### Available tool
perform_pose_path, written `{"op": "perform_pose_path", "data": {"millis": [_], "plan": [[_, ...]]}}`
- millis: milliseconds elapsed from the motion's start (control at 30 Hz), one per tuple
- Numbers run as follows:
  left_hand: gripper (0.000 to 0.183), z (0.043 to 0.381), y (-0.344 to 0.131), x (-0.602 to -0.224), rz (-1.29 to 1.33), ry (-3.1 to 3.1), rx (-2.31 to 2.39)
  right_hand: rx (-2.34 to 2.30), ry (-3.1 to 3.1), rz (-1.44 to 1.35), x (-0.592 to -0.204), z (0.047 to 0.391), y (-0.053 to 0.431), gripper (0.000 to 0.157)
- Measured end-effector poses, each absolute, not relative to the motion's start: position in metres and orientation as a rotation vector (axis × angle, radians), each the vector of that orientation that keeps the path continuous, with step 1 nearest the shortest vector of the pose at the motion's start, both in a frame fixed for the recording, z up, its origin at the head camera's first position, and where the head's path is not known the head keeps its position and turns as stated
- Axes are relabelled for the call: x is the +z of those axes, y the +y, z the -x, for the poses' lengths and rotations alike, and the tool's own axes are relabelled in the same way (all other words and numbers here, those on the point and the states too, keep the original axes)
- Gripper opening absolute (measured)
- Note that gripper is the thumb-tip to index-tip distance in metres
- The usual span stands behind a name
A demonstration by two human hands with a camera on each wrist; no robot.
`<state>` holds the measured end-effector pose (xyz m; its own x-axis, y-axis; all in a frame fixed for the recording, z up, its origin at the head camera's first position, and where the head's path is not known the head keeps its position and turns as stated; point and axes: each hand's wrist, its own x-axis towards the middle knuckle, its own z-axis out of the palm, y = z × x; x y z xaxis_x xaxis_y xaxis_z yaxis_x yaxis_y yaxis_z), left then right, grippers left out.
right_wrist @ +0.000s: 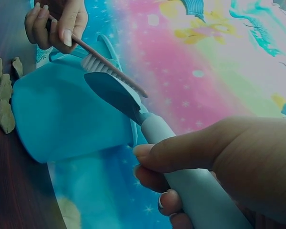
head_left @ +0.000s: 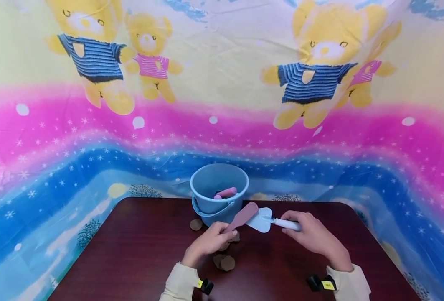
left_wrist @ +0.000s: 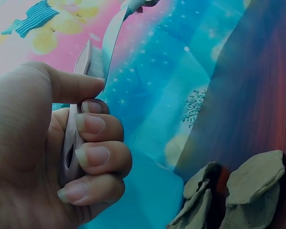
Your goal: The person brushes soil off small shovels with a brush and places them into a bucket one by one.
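Note:
My left hand point(head_left: 212, 240) grips a pink brush point(head_left: 244, 215) by its handle, fingers curled round it in the left wrist view. White bristles show on the brush's underside in the right wrist view. In my right hand point(head_left: 312, 232) is a small trowel point(head_left: 261, 220) with a pale blue blade, held by its thick white handle point(right_wrist: 195, 191). The bristles lie right at the trowel's blade point(right_wrist: 113, 93), in front of the blue bucket point(head_left: 219, 179). Inside the bucket are a pink-handled thing point(head_left: 227, 192) and other small items, partly hidden.
Flat brown clay-like lumps lie on the dark wooden table point(head_left: 131, 251): one lump point(head_left: 196, 225) left of the bucket, others point(head_left: 225, 262) near my left hand. The bucket's handle point(head_left: 214, 213) hangs down at its front. A patterned bear cloth point(head_left: 214, 83) hangs behind the table.

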<state>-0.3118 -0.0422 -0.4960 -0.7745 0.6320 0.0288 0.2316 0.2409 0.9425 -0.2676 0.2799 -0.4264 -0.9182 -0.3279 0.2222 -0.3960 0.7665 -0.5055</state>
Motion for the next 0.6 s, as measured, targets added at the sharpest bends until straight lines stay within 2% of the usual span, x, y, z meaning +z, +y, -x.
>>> {"op": "perform_pose_path", "data": {"millis": [367, 600], "plan": [[0.046, 0.3139, -0.0486, -0.4948, -0.818, 2.299, 1.486, 0.884, -2.824, -0.588, -0.4257, 0.268, 0.2815, 0.017], [0.036, 0.3163, -0.0493, -0.4955, -0.824, 2.135, 1.62, 0.91, -2.817, -0.607, -0.4264, 0.2681, 0.2797, 0.017]]}}
